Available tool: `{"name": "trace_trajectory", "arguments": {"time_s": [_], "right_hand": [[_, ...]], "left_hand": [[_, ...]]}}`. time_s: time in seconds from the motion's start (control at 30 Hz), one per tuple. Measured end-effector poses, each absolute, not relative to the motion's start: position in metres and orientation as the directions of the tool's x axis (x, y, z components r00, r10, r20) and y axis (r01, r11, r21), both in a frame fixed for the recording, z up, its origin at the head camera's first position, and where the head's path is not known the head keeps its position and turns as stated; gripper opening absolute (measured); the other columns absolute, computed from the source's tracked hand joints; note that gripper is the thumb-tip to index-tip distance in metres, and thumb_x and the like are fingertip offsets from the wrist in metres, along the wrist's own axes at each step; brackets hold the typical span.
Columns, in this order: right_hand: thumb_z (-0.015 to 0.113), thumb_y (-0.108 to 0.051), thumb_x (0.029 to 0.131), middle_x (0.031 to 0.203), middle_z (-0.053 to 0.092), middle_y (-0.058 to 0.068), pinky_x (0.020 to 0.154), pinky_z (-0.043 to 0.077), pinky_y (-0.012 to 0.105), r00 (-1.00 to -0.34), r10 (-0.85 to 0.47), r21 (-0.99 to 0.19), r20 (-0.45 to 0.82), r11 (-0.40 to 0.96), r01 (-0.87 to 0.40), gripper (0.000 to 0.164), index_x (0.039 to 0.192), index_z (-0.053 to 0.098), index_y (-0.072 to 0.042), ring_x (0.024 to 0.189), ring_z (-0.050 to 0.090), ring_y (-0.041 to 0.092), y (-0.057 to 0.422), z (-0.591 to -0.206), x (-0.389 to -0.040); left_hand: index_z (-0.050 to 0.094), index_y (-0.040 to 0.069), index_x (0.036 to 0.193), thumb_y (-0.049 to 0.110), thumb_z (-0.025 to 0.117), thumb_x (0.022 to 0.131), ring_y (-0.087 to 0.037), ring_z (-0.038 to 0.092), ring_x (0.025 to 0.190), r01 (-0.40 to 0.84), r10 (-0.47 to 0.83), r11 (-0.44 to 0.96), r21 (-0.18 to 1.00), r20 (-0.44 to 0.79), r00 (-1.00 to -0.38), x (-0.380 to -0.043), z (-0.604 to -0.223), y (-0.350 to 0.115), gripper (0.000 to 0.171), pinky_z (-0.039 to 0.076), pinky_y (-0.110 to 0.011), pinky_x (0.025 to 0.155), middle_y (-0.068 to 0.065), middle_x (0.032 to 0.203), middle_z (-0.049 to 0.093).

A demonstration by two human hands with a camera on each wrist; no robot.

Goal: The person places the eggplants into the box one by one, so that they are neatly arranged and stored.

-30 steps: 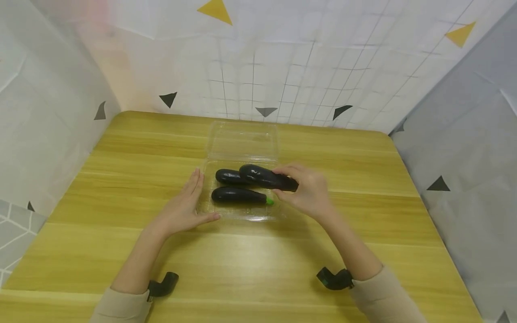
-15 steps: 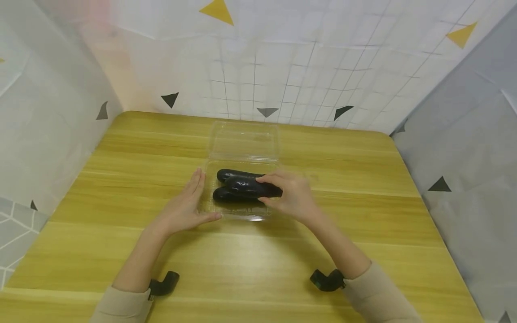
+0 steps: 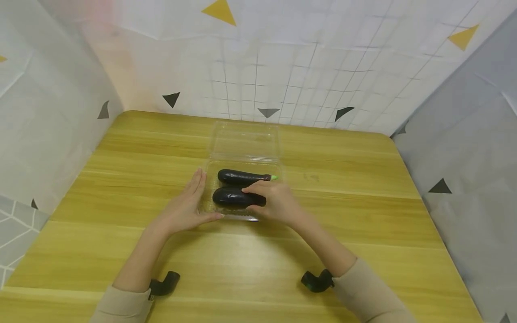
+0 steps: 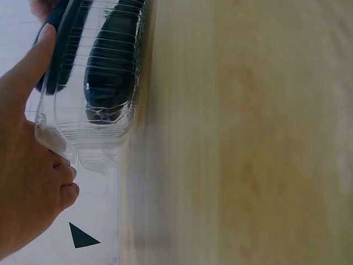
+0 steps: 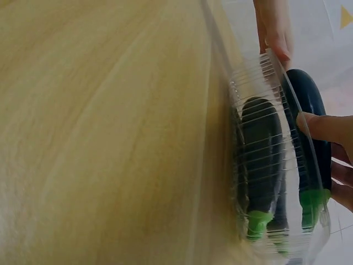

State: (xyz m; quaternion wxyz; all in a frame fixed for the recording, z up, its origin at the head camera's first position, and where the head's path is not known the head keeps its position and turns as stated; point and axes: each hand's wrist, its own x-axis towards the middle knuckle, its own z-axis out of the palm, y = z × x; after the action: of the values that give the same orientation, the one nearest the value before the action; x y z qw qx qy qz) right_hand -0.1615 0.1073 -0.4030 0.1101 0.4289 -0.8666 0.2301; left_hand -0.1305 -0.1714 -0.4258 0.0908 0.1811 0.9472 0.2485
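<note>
A clear plastic clamshell box [image 3: 242, 218] lies on the table with its hinged lid [image 3: 245, 142] folded back. My right hand [image 3: 278, 202] pinches a dark eggplant [image 3: 228, 196] between thumb and fingers, over the near half of the box. Below it, the right wrist view shows another eggplant [image 5: 262, 152] through the clear wall; from the head it is hidden. Along the far half of the box lies an eggplant [image 3: 244, 176] with a green stem pointing right. My left hand [image 3: 183, 211] touches the box's left side, fingers straight and thumb stretched along the front rim.
The wood-grain table [image 3: 355, 179] extends around the box on all sides. White patterned sheets [image 3: 299, 80] hang behind the table and at both sides. Black wrist-worn mounts [image 3: 164, 283] jut inward from both sleeves.
My right hand has carried its eggplant left and toward me, from over the far eggplant to over the near one. My left hand has stayed at the box's side.
</note>
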Motion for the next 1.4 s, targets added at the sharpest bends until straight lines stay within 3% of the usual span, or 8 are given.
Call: {"name": "trace_trajectory", "arguments": {"time_s": [0.57,1.0,1.17,1.4], "right_hand": [[0.084,-0.026,0.074,0.111,0.07,0.0,0.085,0.054,0.035,-0.703,-0.686,-0.342,0.188,0.625,-0.702,0.042,0.114,0.072,-0.018,0.104,0.065,0.018,0.105,-0.416,-0.161],[0.085,-0.026,0.074,0.111,0.07,-0.001,0.088,0.052,0.035,-0.726,-0.671,-0.376,0.151,0.64,-0.67,0.042,0.113,0.073,-0.017,0.108,0.062,0.018,0.104,-0.418,-0.163],[0.083,-0.027,0.076,0.11,0.07,-0.001,0.087,0.052,0.035,-0.729,-0.66,-0.41,0.184,0.622,-0.667,0.039,0.111,0.073,-0.015,0.106,0.063,0.017,0.107,-0.42,-0.163],[0.083,-0.027,0.076,0.102,0.072,0.0,0.075,0.054,0.027,-0.735,-0.613,-0.451,0.289,0.59,-0.67,0.036,0.107,0.074,-0.011,0.09,0.067,0.013,0.116,-0.42,-0.165]], "left_hand": [[-0.007,0.004,0.152,0.079,0.055,0.075,-0.03,-0.004,0.146,0.305,0.396,0.803,0.512,-0.075,-0.915,-0.13,-0.425,-0.169,0.124,0.015,-0.052,0.114,-0.012,0.159,-0.016],[-0.007,0.005,0.153,0.081,0.052,0.075,-0.031,-0.004,0.146,0.295,0.387,0.815,0.499,-0.089,-0.918,-0.13,-0.423,-0.168,0.124,0.017,-0.054,0.114,-0.011,0.159,-0.016],[-0.008,0.005,0.153,0.081,0.052,0.074,-0.03,-0.004,0.146,0.291,0.384,0.817,0.499,-0.093,-0.919,-0.13,-0.423,-0.168,0.124,0.017,-0.053,0.114,-0.011,0.159,-0.016],[-0.009,0.006,0.152,0.08,0.052,0.075,-0.029,-0.006,0.145,0.294,0.388,0.816,0.497,-0.093,-0.917,-0.13,-0.423,-0.168,0.124,0.016,-0.053,0.114,-0.012,0.159,-0.016]]}}
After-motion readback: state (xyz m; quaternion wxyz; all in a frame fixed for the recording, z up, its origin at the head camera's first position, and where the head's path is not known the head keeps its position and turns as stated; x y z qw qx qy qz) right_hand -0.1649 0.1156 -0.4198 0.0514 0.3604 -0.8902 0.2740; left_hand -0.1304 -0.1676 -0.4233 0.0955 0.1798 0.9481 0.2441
